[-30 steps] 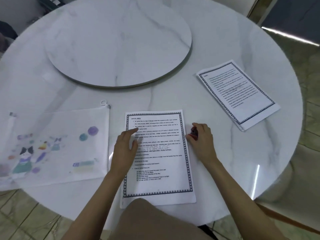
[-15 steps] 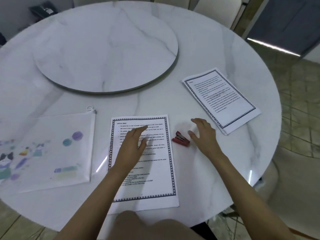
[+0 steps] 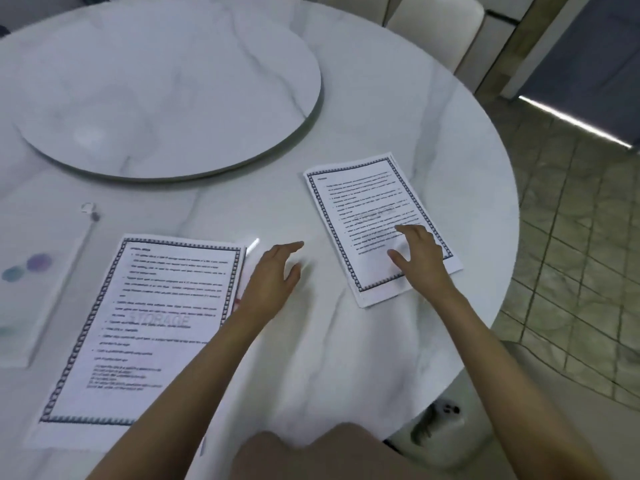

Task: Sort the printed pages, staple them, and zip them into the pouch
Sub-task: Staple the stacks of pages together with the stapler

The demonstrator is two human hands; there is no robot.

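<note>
Round marble table (image 3: 346, 341), raised turntable (image 3: 156, 91) at 11 o'clock. Near pages (image 3: 149, 323) lie flat at 7 o'clock, printed side up. Clear printed pouch (image 3: 34, 289) lies flat at 9 o'clock just beside them, part out of frame. Far pages (image 3: 367, 209) at 2 o'clock, skewed. Right hand (image 3: 424, 258) on the far pages' lower half, fingers spread wide, gripping nothing. Left hand (image 3: 270, 282) over bare table between both sets, fingers straight, holding nothing. Red smear by the left wrist, too blurred to identify.
</note>
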